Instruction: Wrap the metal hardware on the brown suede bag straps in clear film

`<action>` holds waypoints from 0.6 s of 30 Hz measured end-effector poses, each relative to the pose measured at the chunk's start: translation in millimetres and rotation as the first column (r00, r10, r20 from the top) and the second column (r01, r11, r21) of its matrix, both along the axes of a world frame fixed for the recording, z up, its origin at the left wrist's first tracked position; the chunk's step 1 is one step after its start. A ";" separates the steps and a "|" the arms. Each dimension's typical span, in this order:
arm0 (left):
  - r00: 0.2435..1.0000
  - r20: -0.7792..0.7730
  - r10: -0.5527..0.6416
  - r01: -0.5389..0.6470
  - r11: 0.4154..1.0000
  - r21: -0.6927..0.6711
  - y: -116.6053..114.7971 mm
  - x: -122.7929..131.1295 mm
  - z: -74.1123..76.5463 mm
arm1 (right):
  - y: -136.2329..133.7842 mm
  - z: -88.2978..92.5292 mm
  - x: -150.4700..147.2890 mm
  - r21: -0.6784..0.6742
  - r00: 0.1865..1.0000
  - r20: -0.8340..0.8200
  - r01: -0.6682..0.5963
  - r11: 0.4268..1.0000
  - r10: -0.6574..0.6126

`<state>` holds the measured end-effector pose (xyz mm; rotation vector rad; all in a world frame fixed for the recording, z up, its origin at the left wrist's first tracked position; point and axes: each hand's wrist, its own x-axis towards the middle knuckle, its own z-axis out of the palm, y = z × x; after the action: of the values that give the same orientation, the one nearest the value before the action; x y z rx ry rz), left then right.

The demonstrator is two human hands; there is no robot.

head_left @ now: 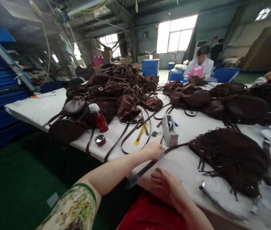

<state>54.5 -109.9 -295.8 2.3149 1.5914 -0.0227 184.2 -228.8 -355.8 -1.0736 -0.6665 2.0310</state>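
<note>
My left hand (153,150) is closed on a dark brown strap (148,166) in front of the tape dispenser (170,131); its fingers press together at the strap. The strap runs right to a fringed dark brown bag (233,159), and clear plastic covers its lower end, which hangs past the table's front edge. Below and right of that hand, my right hand (165,182) is open, fingers spread, palm turned toward the strap, with nothing in it. A phone (156,137) lies just beyond my left hand.
Brown bags (116,86) are heaped at the back left, more (245,105) at the right. A red bottle (98,118), its round lid (100,140) and a yellow tool (139,135) stand or lie on the white table (116,140). A person (199,65) sits across it.
</note>
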 end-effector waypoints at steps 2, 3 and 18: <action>0.999 0.007 -0.034 0.034 0.999 -0.004 14.4 13.0 -0.3 | -0.9 0.1 7.3 0.023 1.000 0.009 0.025 0.999 -0.025; 0.999 0.009 -0.048 0.048 0.999 -0.005 20.2 19.2 -0.3 | -1.1 -0.6 11.3 0.039 0.999 0.015 0.037 0.999 -0.038; 1.000 -0.016 0.006 -0.004 0.991 0.132 47.2 97.1 -9.1 | 5.0 1.4 54.5 0.412 0.960 0.227 0.059 0.909 -0.165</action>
<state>151.6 -62.8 -304.9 2.4159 1.6536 0.0668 238.7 -223.8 -354.4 -1.1034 -1.0772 1.5730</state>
